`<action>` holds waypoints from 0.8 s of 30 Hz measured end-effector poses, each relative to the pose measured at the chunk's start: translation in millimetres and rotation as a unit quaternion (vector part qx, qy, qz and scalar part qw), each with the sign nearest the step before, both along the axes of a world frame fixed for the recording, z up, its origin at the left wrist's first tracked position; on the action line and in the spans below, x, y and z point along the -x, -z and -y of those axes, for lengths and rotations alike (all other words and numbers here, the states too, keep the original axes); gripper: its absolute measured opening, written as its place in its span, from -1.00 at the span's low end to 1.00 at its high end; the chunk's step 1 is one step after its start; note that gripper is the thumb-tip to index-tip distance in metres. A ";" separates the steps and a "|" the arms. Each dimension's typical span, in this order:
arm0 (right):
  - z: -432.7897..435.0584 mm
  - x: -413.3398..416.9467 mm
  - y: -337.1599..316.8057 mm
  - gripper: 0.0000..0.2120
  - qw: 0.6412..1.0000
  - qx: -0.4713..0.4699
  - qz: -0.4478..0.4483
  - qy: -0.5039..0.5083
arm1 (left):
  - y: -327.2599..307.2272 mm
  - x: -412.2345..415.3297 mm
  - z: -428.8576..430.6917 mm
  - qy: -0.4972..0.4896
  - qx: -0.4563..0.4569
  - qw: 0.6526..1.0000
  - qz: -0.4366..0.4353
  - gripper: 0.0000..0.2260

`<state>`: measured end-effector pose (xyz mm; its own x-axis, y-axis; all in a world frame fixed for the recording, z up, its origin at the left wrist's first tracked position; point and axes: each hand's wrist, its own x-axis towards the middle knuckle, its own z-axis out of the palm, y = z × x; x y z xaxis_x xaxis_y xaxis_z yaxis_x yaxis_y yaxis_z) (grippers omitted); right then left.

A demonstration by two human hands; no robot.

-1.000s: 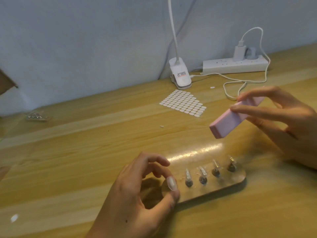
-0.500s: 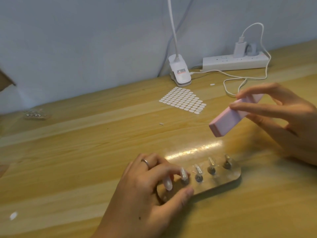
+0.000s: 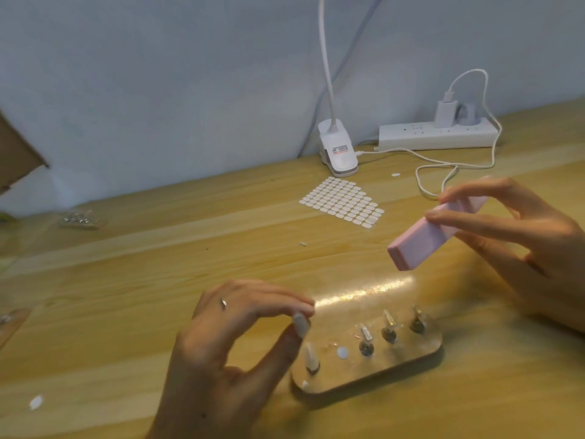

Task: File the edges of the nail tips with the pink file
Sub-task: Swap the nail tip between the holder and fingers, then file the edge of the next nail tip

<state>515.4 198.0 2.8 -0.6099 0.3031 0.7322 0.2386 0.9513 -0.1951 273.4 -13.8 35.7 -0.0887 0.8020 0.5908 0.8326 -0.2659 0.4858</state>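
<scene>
A pale wall (image 3: pixel 158 74) runs behind the wooden table (image 3: pixel 126 280) in front of me. At the back stand a lamp clip (image 3: pixel 338 150) and a power strip (image 3: pixel 437 137), and a sheet of white oval stickers (image 3: pixel 342 201) lies nearer the middle. Close to me is a clear stand (image 3: pixel 411 353) with four tips (image 3: pixel 366 333) set upright on little holders in a row, one at its left end and three toward the right. My left hand (image 3: pixel 234 343) hovers at that left end. Its fingers (image 3: pixel 278 296) are curled over toward the thumb, almost meeting it, and I cannot tell whether anything is pinched there. My right hand (image 3: pixel 531 236) is raised off the table behind the stand's right end. It pinches the file (image 3: pixel 421 239), a pink block, between thumb and fingertips. The file's free end slants down toward the stand but stays well apart from the tips.
</scene>
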 end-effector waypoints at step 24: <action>52.5 55.1 -15.4 -0.66 0.997 0.054 0.018 -0.054 | 20.4 -5.4 -32.5 0.022 0.018 0.974 0.225 -0.86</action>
